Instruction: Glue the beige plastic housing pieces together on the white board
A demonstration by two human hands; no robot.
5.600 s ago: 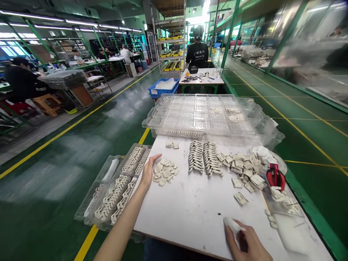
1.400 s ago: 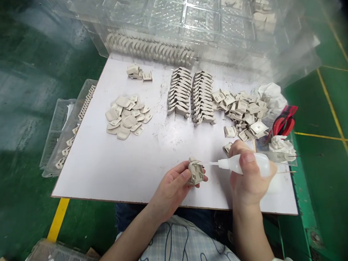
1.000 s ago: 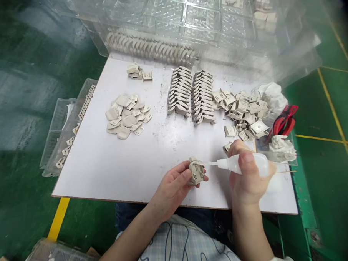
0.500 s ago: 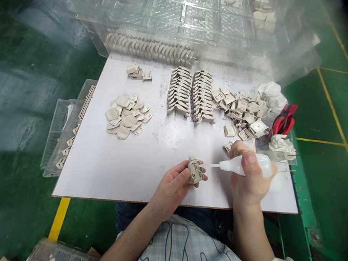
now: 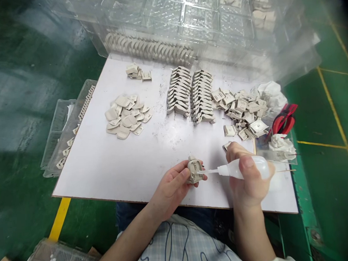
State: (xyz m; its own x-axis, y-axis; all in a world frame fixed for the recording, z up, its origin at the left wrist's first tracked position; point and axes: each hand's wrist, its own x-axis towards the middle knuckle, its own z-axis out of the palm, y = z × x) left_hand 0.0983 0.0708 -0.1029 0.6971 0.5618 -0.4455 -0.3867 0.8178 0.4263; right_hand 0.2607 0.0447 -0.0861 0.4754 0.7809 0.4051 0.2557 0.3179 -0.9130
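Near the front edge of the white board, my left hand [image 5: 176, 181] pinches a small beige plastic part [image 5: 196, 177], its slotted inner face turned up. My right hand [image 5: 245, 181] is wrapped round a white squeeze bottle [image 5: 233, 168] lying nearly level. The bottle's thin nozzle points left, and its tip is over the inner face of the part; whether it touches cannot be made out. Another beige piece [image 5: 226, 146] lies just behind my right hand, partly hidden by it.
Beige covers [image 5: 128, 119] lie heaped at left on the white board [image 5: 91, 165]. Two rows of stacked beige parts [image 5: 178, 92] stand mid-board, with a pile of clips [image 5: 245, 108] at right. Red-handled pliers [image 5: 283, 120] and crumpled tissue [image 5: 281, 143] sit at the right edge. Clear trays [image 5: 169, 15] fill the back.
My right hand has moved slightly left with the squeeze bottle, bringing the nozzle tip from the part's right edge to over its inner face. My left hand stays nearly still.
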